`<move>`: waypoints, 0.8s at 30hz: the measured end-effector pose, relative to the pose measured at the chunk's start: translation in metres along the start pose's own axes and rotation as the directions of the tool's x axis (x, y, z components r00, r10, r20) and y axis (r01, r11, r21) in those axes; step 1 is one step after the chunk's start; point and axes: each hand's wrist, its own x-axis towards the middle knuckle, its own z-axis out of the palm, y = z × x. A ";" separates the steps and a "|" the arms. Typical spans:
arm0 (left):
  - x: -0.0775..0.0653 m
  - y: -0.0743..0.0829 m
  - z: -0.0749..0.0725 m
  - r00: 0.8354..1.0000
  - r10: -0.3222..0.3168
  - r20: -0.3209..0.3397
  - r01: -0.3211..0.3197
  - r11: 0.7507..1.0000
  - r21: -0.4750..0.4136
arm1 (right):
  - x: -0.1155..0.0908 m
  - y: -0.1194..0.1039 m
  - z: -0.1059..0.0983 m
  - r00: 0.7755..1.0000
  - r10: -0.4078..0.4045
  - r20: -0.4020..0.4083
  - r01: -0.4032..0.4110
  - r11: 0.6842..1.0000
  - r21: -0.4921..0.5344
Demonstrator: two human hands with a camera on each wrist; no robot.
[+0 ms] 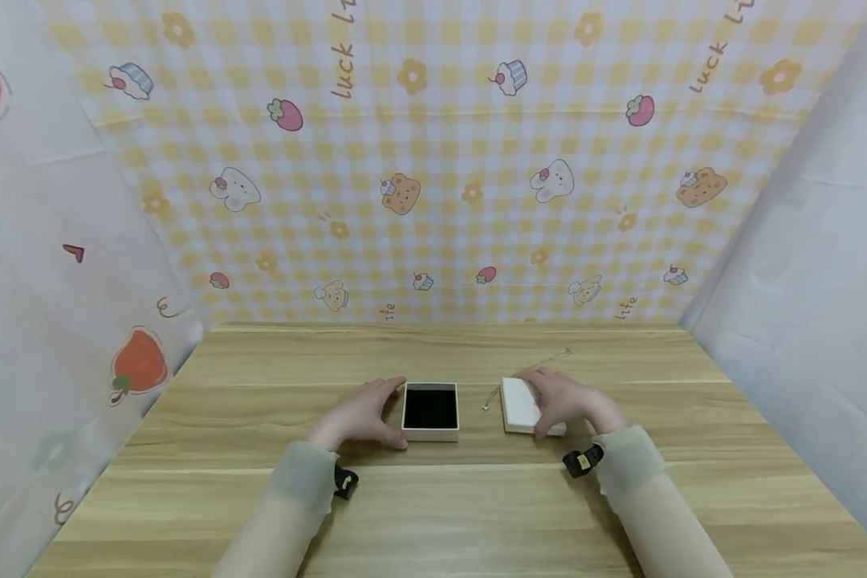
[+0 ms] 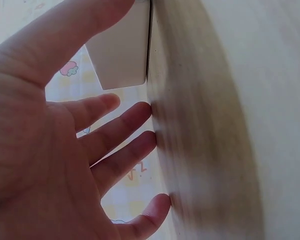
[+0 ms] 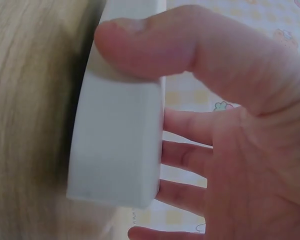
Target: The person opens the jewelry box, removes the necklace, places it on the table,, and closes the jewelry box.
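A small square white box [image 1: 430, 436] with a black lining sits in the middle of the table. My left hand [image 1: 357, 413] is at its left side, thumb by the near corner and fingers spread. In the left wrist view those fingers [image 2: 122, 127] reach down to the tabletop, and no grip on the box shows. To the right, my right hand [image 1: 571, 401] grips a white lid-like piece [image 1: 518, 408], thumb on its near side and fingers across the far side. Behind and left of that piece lies a thin chain necklace with a small pendant [image 1: 486, 407], partly hidden.
The wood-grain table [image 1: 433, 514] runs back to a yellow checked cloth [image 1: 441, 241] with cartoon prints. White cloths [image 1: 802, 241] hang at both sides. A black strap device [image 1: 583, 461] sits on each wrist.
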 end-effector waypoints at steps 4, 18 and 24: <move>-0.001 -0.001 -0.001 1.000 0.013 -0.005 -0.012 1.000 0.022 | -0.001 -0.002 -0.003 1.000 -0.029 -0.002 0.029 1.000 0.010; -0.005 0.004 -0.002 1.000 -0.013 0.017 0.012 0.999 0.047 | -0.003 -0.013 -0.010 0.996 -0.090 -0.017 0.091 0.996 0.020; -0.005 0.009 -0.001 0.998 -0.037 0.045 0.035 0.998 0.058 | -0.003 -0.016 -0.008 0.994 -0.104 -0.031 0.104 0.995 -0.001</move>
